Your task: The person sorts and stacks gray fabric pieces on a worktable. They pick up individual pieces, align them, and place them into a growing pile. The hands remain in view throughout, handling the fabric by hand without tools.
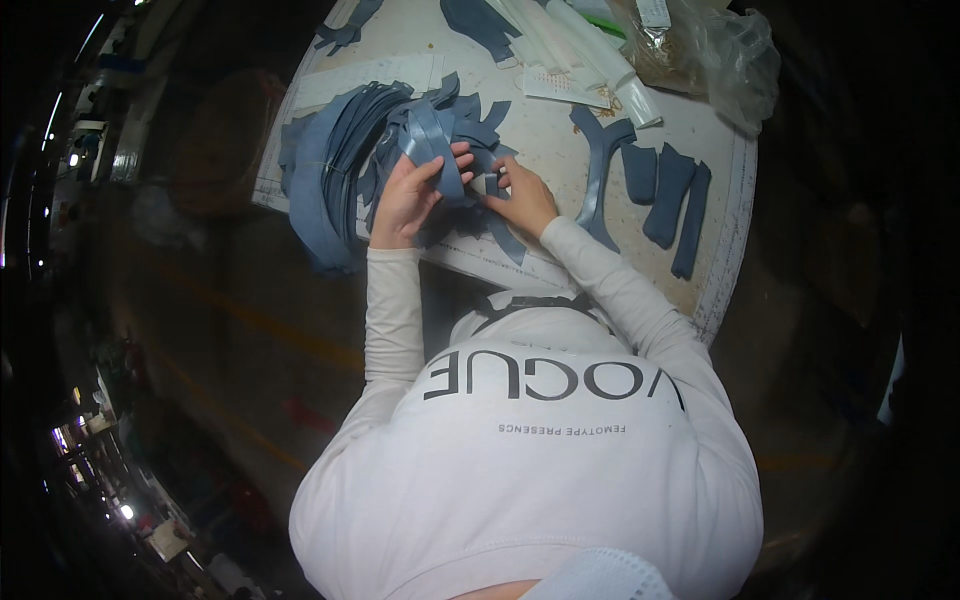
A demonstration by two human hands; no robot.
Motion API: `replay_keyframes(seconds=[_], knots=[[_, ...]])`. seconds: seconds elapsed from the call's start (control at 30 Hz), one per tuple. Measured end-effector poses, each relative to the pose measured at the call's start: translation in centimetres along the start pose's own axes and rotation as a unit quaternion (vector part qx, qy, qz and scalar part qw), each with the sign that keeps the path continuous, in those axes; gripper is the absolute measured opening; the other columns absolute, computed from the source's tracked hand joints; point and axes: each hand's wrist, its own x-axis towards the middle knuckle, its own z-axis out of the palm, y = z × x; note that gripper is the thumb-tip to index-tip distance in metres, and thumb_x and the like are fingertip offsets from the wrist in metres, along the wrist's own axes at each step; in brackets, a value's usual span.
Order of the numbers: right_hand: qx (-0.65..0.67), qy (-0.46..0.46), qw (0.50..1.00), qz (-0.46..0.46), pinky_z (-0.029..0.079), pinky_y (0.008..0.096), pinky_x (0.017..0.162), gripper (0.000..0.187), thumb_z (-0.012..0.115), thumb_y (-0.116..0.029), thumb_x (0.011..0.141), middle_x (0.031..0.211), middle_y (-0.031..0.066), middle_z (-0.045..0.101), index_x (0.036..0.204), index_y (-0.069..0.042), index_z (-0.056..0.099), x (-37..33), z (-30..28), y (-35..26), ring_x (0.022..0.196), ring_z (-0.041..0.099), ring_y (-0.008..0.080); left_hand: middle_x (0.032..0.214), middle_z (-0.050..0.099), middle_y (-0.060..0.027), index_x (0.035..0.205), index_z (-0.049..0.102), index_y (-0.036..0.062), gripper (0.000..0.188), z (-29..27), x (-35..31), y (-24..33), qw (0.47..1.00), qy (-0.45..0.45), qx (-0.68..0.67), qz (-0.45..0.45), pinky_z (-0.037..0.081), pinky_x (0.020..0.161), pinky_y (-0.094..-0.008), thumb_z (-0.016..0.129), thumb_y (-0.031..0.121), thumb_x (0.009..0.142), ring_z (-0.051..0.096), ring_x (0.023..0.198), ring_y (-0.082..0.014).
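My left hand (406,205) is closed on a blue fabric strip (449,170), which passes between the thumb and fingers and has a shiny side. To its right, my right hand (528,201) has thumb and fingers pinched together at a small piece with a pale patch (491,184); what exactly it is cannot be made out. A thick bundle of curved blue fabric pieces (330,180) lies just left of my left hand. More loose blue cut pieces (490,125) lie behind and beneath both hands, partly hidden by them.
Right of my hands on the pale table (640,270) lie a forked blue piece (597,165) and several narrow blue pieces (668,198). Rolled white sheets (595,50) and a clear plastic bag (735,70) sit at the back right. Another blue piece (480,25) lies at the far edge.
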Motion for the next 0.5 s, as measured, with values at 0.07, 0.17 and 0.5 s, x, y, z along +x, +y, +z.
replay_keyframes(seconds=[0.07,0.17,0.5], knots=[[-0.062,0.009,0.998,-0.028,0.048,0.0312,0.064,0.038,0.074,-0.013,0.069,0.083,0.0102,0.061,0.102,-0.009,0.054,-0.6,1.7,0.8,0.069,0.062,0.0221,0.125,0.052,-0.0222,0.132,0.035,-0.0011,0.045,0.2,-0.1,-0.1,1.000,-0.012,0.016,0.004,0.052,0.091,-0.0422,0.049,-0.002,0.089,0.057,0.111,-0.0308],[0.112,-0.080,0.990,0.043,0.047,0.0269,0.061,0.035,0.072,-0.009,0.070,0.093,0.0064,0.060,0.102,-0.009,0.057,-0.4,1.9,1.8,0.071,0.061,0.0166,0.126,0.051,-0.0220,0.133,0.034,0.0013,0.049,-0.4,0.3,-1.5,0.999,-0.022,0.023,-0.002,0.051,0.091,-0.0435,0.049,-0.005,0.087,0.057,0.111,-0.0319],[0.482,-0.170,0.848,0.141,0.049,0.0200,0.067,0.062,0.062,0.002,0.082,0.131,0.0073,0.049,0.139,-0.006,0.038,1.4,-7.2,-0.8,0.079,0.064,0.0104,0.113,0.057,-0.0174,0.127,0.040,0.0006,0.038,-1.8,1.3,-11.4,0.981,-0.026,-0.079,-0.175,0.056,0.081,-0.0408,0.044,0.002,0.090,0.062,0.097,-0.0289]])
